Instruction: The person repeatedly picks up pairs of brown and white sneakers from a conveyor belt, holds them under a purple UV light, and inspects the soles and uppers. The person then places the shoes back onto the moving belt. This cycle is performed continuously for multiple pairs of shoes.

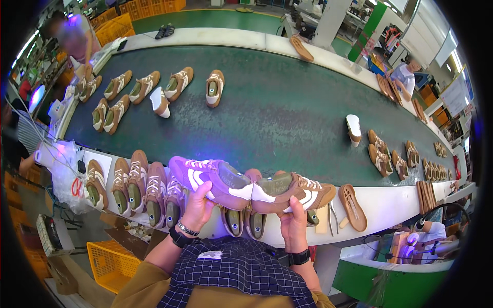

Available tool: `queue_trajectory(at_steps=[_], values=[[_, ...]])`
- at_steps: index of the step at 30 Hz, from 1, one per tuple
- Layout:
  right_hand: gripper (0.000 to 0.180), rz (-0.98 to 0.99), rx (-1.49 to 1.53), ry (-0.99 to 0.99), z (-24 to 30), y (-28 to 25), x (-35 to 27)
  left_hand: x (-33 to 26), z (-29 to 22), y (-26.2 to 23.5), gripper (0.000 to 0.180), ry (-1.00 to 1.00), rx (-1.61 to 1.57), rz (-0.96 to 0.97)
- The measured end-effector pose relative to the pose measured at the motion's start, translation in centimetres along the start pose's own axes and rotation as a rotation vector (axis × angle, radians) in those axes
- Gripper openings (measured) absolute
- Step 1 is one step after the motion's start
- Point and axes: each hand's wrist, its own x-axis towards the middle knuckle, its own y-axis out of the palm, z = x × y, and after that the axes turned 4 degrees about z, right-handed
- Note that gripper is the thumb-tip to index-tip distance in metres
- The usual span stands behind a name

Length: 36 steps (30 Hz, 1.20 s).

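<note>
Two tan suede sneakers held heel to heel above the white tabletop [390, 205].

The left hand [197, 205] fingers grip the purple-lit sneaker [210, 179] from below; the right hand [294, 226] fingers clasp the tan sneaker with white stripe [292, 191]. Long axes run left-right, toes outward. Fingertips are hidden beneath the soles.

You stood at a wide dark-green conveyor belt [287, 108] with white edging, green floor [205, 19] beyond, yellow crates [110, 259] below, white pillar [328, 20] behind.

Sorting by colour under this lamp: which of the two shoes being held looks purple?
The shoe in the left hand, the purple-lit shoe; the right hand holds a brown shoe.
</note>
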Motion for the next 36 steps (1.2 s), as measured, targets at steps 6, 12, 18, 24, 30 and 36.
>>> queue_trajectory(at_steps=[6, 12, 18, 24, 30, 36], values=[[0.054, 0.03, 0.03, -0.001, 0.1, 0.1, 0.2, 0.0, 0.0, -0.4, 0.035, -0.034, -0.038, 0.012], [0.052, 0.113, 0.219, 0.025, -0.5, -0.4, 0.3, 5.7, -2.8, -0.4, 0.036, 0.002, -0.203, 0.114], [0.044, 0.036, 0.272, 0.214, -1.0, -2.5, 0.8, 16.1, -7.6, -6.1, 0.041, 0.099, -0.028, -0.145], [0.04, 0.052, 0.343, 0.305, -1.0, -4.0, 1.2, 10.1, -2.8, -7.3, 0.042, 0.067, 0.307, -0.321], [0.043, 0.276, 0.367, 0.306, 0.7, 0.4, 13.2, 3.6, 0.5, -7.7, 0.036, -0.072, 0.444, -0.286], [0.046, 0.303, 0.193, 0.112, 0.9, 5.8, 29.8, 3.4, 2.2, -5.1, 0.027, -0.146, 0.53, -0.188]])
